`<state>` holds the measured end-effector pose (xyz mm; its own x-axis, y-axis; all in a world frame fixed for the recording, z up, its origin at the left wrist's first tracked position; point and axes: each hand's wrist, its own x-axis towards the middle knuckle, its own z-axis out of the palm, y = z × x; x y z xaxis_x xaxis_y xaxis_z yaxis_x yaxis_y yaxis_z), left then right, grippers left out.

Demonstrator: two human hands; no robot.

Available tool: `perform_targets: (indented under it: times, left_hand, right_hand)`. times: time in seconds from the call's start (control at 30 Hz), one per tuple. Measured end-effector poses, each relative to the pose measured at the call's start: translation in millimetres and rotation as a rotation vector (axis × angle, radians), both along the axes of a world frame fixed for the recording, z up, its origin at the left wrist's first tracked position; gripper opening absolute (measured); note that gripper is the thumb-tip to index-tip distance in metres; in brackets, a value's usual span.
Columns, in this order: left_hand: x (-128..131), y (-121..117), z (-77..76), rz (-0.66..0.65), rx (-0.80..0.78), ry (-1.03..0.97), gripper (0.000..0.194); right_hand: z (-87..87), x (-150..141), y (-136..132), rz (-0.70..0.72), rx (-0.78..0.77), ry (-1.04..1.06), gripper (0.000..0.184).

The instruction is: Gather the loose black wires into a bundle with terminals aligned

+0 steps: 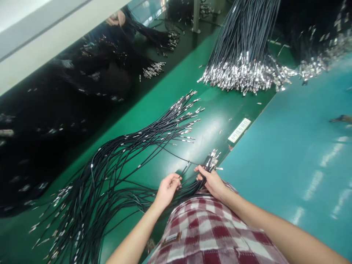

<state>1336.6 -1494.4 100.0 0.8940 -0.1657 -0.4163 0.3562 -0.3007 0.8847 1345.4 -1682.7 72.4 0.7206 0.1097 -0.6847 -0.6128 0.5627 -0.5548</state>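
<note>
My right hand (pixel 210 179) is closed around a bundle of black cables (pixel 196 187), just below their silvery metal ends (pixel 211 158). To its left, my left hand (pixel 169 185) pinches a thin black cable (pixel 184 168) with its fingertips, close to the bundle. A loose spread of black cables (pixel 129 141) with small white and metal tips lies across the green table (pixel 211 121), fanning out toward the upper middle and the lower left. The bundle runs from my right hand leftward, passing behind my left hand.
Thick bunches of dark cables with metal ends (pixel 247 75) hang over the far side. A white label (pixel 239 130) is stuck near the table edge. At left, a pale beam (pixel 55 35) crosses above dark cable piles; another person's hand (pixel 117 18) shows behind.
</note>
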Motion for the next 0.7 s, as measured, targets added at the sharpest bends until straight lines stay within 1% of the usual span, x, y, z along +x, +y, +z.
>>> perform_targets:
  times: [0.07, 0.13, 0.2, 0.27, 0.33, 0.43, 0.47, 0.53, 0.57, 0.6, 0.63, 0.67, 0.7]
  left_hand:
    - [8.4, -20.0, 5.9, 0.014, 0.068, -0.144, 0.026]
    - [15.9, -45.4, 8.4, 0.026, 0.067, -0.209, 0.017]
    - [19.9, -68.5, 5.5, 0.061, -0.026, -0.164, 0.015]
    - [20.1, -83.0, -1.9, 0.124, -0.134, -0.077, 0.020]
    - [18.1, -88.1, -10.2, 0.209, -0.236, 0.021, 0.032]
    - [13.8, -86.4, -18.3, 0.319, -0.407, 0.189, 0.044]
    - [12.5, -85.3, -19.5, 0.339, -0.452, 0.236, 0.046]
    - [12.1, -81.8, -20.6, 0.335, -0.494, 0.297, 0.042]
    - [14.1, -78.2, -20.9, 0.313, -0.474, 0.294, 0.038]
    - [18.1, -72.2, -21.0, 0.279, -0.414, 0.260, 0.032]
    - [24.7, -63.3, -21.0, 0.238, -0.310, 0.188, 0.025]
    - [33.9, -51.3, -20.8, 0.198, -0.164, 0.078, 0.019]
    - [45.3, -36.2, -20.4, 0.163, 0.019, -0.057, 0.014]
  right_hand:
    - [3.0, -1.5, 0.9, 0.020, -0.021, -0.056, 0.045]
    - [7.0, -3.4, 2.2, 0.003, -0.005, -0.092, 0.043]
    - [10.1, -5.6, 2.9, -0.060, 0.027, -0.089, 0.042]
    - [10.6, -7.7, 2.3, -0.123, 0.056, -0.066, 0.042]
    - [8.4, -9.5, 0.2, -0.131, 0.079, -0.044, 0.042]
    - [2.5, -11.5, -3.8, -0.077, 0.116, -0.030, 0.041]
    - [0.5, -11.9, -4.9, -0.058, 0.132, -0.022, 0.041]
    - [-2.5, -12.4, -6.7, -0.039, 0.158, 0.003, 0.042]
    - [-3.5, -12.5, -7.1, -0.035, 0.166, 0.017, 0.042]
    - [-4.0, -12.5, -7.4, -0.039, 0.168, 0.025, 0.042]
    - [-4.2, -12.3, -7.4, -0.051, 0.166, 0.024, 0.042]
    - [-4.1, -12.1, -7.2, -0.063, 0.164, 0.015, 0.043]
    - [-3.9, -11.7, -6.8, -0.077, 0.161, 0.006, 0.044]
